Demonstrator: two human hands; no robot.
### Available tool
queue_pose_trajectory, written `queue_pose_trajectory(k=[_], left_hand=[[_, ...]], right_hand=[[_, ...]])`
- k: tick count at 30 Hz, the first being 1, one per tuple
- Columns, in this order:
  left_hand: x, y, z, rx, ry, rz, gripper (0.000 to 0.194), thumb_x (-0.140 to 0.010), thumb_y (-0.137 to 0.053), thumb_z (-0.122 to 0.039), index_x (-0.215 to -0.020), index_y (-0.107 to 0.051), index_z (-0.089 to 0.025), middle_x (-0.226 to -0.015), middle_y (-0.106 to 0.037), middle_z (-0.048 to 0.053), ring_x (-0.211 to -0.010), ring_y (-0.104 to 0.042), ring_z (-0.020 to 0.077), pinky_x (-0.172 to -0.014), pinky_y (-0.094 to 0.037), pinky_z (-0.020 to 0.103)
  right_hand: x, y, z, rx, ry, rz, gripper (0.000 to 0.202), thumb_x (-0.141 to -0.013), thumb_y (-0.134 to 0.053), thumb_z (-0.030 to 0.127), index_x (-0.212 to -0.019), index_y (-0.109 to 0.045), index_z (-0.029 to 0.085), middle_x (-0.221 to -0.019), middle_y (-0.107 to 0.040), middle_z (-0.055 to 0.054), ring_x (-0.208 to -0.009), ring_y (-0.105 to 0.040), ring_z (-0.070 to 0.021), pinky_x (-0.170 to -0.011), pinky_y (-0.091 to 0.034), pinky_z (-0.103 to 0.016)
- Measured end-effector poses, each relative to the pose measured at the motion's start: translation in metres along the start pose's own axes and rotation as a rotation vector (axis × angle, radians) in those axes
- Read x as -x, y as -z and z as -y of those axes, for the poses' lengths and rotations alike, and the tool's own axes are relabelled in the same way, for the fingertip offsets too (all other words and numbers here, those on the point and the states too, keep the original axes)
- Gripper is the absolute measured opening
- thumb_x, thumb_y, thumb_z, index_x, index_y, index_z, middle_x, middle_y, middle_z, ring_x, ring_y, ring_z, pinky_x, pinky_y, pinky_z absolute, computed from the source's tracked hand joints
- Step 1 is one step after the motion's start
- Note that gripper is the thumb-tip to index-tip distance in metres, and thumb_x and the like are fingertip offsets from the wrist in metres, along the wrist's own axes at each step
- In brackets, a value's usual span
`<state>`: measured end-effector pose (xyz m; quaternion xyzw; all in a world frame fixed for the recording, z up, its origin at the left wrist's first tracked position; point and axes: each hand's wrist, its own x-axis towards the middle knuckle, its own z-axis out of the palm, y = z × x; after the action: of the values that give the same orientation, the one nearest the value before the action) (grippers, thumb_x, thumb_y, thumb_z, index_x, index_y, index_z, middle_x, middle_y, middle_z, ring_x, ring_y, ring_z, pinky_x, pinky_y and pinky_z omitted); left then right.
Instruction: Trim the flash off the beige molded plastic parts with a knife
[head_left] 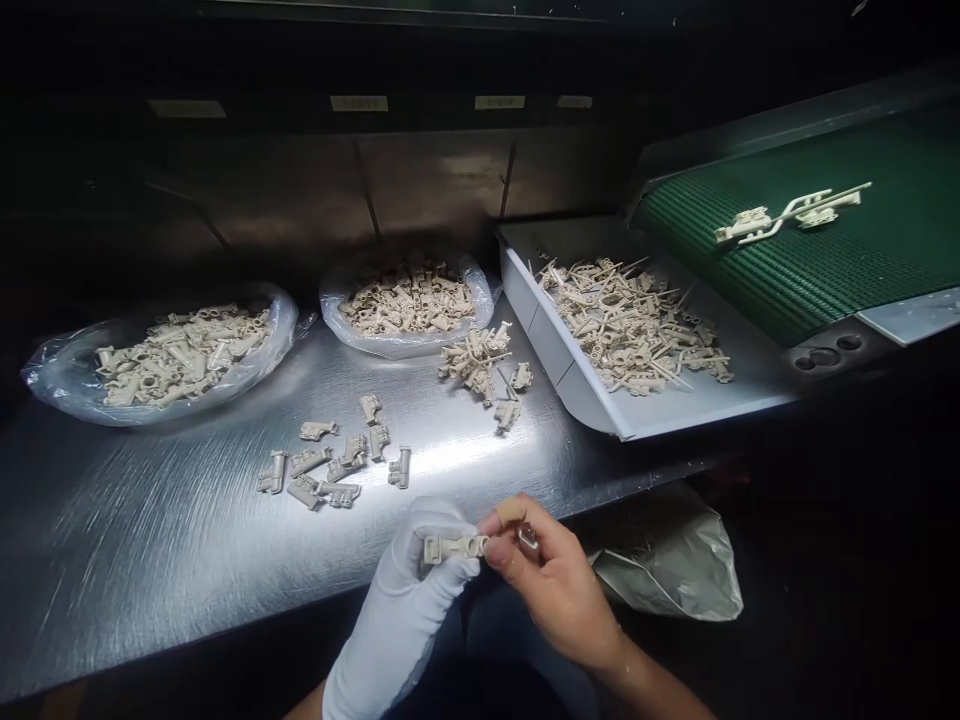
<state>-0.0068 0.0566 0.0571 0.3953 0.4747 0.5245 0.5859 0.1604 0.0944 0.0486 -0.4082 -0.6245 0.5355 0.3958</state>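
Note:
Over the table's front edge, my left hand (pixel 420 575), in a white glove, pinches a beige molded plastic part (pixel 454 548) with round openings. My right hand (pixel 555 585) is bare, with a tan bandage (pixel 511 511) around one finger. Its thumb and forefinger close on the right end of that same part. A small shiny piece (pixel 528 540) shows among the right fingers; I cannot make out what it is. Beyond my hands, several similar loose parts (pixel 345 455) lie scattered on the metal table (pixel 225 560).
Two clear plastic bags (pixel 45 375) (pixel 397 347) hold heaps of parts at the back. A small pile (pixel 476 360) lies beside a white tray (pixel 570 375) full of parts on sprues. At right, a green conveyor belt (pixel 757 285) carries a sprue (pixel 787 215). A silvery bag (pixel 675 560) sits below the edge.

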Motion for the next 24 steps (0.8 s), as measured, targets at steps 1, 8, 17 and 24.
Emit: queue_pose_trajectory(k=[1, 8, 17, 24], left_hand=[[0.0, 0.001, 0.001, 0.009, -0.01, -0.018, 0.01, -0.093, -0.076, -0.034, -0.092, -0.076, -0.025, -0.097, -0.072, 0.0, -0.09, -0.067, 0.0174, -0.088, -0.056, 0.026], [0.005, 0.011, 0.004, -0.187, -0.102, -0.132, 0.02, -0.1, -0.067, -0.042, -0.101, -0.079, -0.026, -0.094, -0.076, 0.003, -0.087, -0.069, 0.0186, -0.091, -0.057, 0.03], [0.005, 0.019, 0.0, -0.427, -0.213, -0.06, 0.019, -0.108, -0.052, -0.033, -0.113, -0.069, -0.028, -0.102, -0.072, 0.001, -0.09, -0.067, 0.0172, -0.084, -0.055, 0.027], [0.007, 0.021, -0.005, -0.63, -0.334, 0.104, 0.019, -0.108, -0.048, -0.025, -0.106, -0.066, -0.029, -0.101, -0.064, 0.0, -0.093, -0.063, 0.0203, -0.088, -0.053, 0.033]], right_hand=[[0.0, -0.001, -0.001, -0.026, -0.047, 0.044, 0.036, -0.101, -0.061, 0.054, -0.094, -0.069, 0.02, -0.069, -0.056, 0.003, -0.059, -0.052, -0.0123, -0.055, -0.044, -0.023], [-0.001, 0.018, 0.016, 0.501, 0.206, 0.197, 0.035, -0.104, -0.041, 0.01, -0.132, -0.059, 0.023, -0.106, -0.069, -0.008, -0.094, -0.069, -0.0202, -0.08, -0.055, -0.031], [-0.007, 0.044, 0.065, 0.975, 0.586, 0.25, 0.036, -0.114, -0.037, 0.03, -0.141, -0.058, 0.016, -0.076, -0.065, 0.001, -0.063, -0.06, -0.0163, -0.058, -0.041, -0.03], [-0.019, 0.027, 0.092, 1.251, 0.78, 0.068, 0.026, -0.108, -0.047, 0.019, -0.11, -0.072, 0.01, -0.072, -0.06, -0.002, -0.065, -0.051, -0.0204, -0.061, -0.027, -0.037]])
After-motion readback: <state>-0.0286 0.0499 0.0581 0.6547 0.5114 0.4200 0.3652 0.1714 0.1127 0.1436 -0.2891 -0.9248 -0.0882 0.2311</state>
